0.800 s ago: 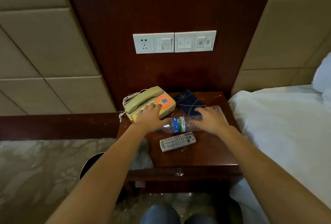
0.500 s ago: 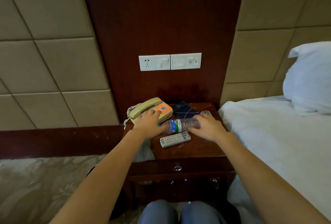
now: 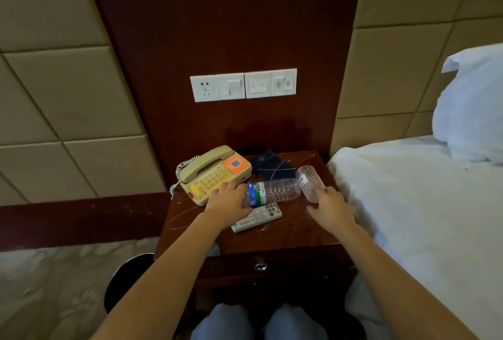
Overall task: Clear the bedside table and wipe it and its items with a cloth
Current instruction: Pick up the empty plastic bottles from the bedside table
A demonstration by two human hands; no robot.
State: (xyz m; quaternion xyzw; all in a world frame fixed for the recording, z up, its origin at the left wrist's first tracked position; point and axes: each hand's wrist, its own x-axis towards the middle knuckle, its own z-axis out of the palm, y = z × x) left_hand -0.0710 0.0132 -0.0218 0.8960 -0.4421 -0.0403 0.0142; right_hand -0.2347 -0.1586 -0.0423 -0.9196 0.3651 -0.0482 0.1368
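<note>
On the dark wooden bedside table (image 3: 294, 233) lie a beige telephone (image 3: 215, 173), a dark blue booklet (image 3: 272, 167), a white remote (image 3: 258, 217) and a labelled clear bottle (image 3: 272, 192) on its side. My left hand (image 3: 226, 203) grips that bottle's neck end, beside the telephone's front corner. My right hand (image 3: 326, 203) holds the lower end of a second, unlabelled clear bottle (image 3: 309, 180), which is tilted up near the table's right edge. No cloth is in view.
A white bed (image 3: 422, 217) with a pillow (image 3: 473, 108) adjoins the table's right side. A socket and switch panel (image 3: 243, 84) is on the wooden wall behind. A black round bin (image 3: 128, 279) stands on the floor at the left. My knees show below the drawer handle (image 3: 260, 266).
My right hand left the labelled bottle and took the second clear bottle at the right. My left hand slid from the telephone onto the labelled bottle's neck. The view pulled back.
</note>
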